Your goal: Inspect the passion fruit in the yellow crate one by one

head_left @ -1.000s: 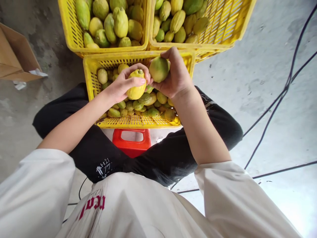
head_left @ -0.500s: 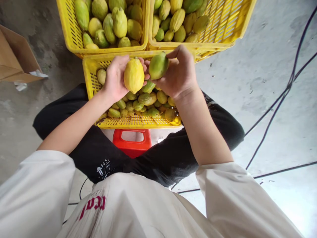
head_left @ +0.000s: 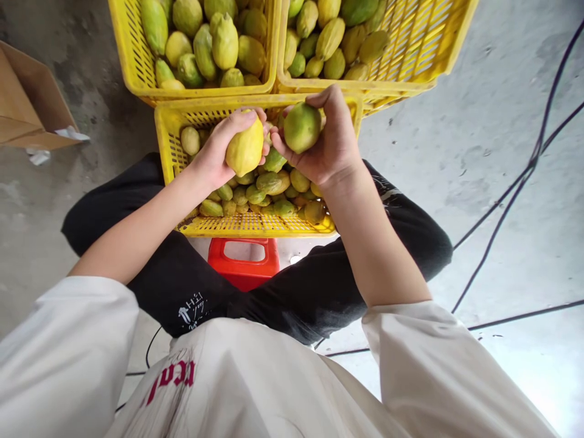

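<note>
My left hand is closed round a yellow fruit, held above the near yellow crate. My right hand grips a green fruit beside it, the two fruits almost touching. Below both hands the near crate holds several small green and yellow fruits. My fingers hide part of each held fruit.
Two more yellow crates of larger fruits stand behind, one at the left and one at the right. A red stool sits between my knees. A cardboard box lies at the left, black cables cross the concrete floor at the right.
My left hand has turned the yellow fruit, lifted it, then lowered it a little. The right hand rolled the green fruit in its fingers and stayed in place.
</note>
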A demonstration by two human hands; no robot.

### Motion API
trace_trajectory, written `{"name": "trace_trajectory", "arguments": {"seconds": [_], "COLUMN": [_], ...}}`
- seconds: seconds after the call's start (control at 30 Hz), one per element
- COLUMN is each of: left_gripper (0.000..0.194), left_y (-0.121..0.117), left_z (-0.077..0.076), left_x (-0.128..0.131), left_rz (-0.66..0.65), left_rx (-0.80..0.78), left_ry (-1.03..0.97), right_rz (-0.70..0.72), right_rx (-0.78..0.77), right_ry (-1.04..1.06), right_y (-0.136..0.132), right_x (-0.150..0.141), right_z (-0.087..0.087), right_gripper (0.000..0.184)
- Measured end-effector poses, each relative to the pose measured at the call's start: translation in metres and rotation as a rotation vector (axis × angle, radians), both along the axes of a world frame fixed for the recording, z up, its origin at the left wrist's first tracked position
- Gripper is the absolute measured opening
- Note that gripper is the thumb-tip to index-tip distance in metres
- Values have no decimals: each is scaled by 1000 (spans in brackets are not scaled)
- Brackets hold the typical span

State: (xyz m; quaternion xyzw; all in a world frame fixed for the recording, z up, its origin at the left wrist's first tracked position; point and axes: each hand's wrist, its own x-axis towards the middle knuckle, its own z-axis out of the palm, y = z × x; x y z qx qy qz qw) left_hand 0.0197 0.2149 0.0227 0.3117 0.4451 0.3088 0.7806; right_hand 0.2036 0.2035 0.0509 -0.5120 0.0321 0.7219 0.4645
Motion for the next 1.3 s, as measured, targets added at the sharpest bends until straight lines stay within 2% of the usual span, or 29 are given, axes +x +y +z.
{"name": "trace_trajectory", "arguments": {"seconds": [0.1, 0.3, 0.4, 0.5, 0.6, 0.7, 0.77, 0.83, 0.93, 1.03, 1.17, 1.3], "left_gripper": [30, 47, 50, 46, 47, 59, 61, 56, 37, 21, 13, 18], "left_y": [0, 1, 1, 0, 0, 2, 2, 1, -2, -4, -4, -3], "left_z": [-5, -11, -10, -5, 3, 14, 18, 19, 15, 13, 13, 7], "left_x": [0, 4, 6, 9, 15, 19, 20, 18, 15, 11, 6, 5], "left_rz": [15, -30, -6, 106, 202, 222, 205, 169, 106, 101, 74, 71], "left_rx": [13, 18, -23, -164, -253, -274, -303, -296, -205, -167, -126, -187], "left_ry": [-33, -77, -82, -57, -46, -61, -68, -97, -140, -105, -70, -32], "right_rz": [12, 93, 136, 114, 27, -32, -39, -41, -57, -46, -22, -6], "right_rx": [12, 64, 95, 19, -44, -24, -19, -10, 6, 9, 19, -4], "right_ry": [13, -81, -76, -65, -64, -21, 8, 26, 19, 9, 9, 15], "right_y": [0, -3, -3, 2, 9, 12, 12, 12, 12, 13, 14, 13], "right_x": [-1, 0, 4, 8, 12, 16, 17, 17, 15, 14, 14, 12], "right_z": [-1, -11, -7, 5, 14, 17, 17, 18, 19, 19, 15, 14], "right_gripper": [17, 25, 20, 12, 19, 14, 18, 24, 33, 36, 34, 32]}}
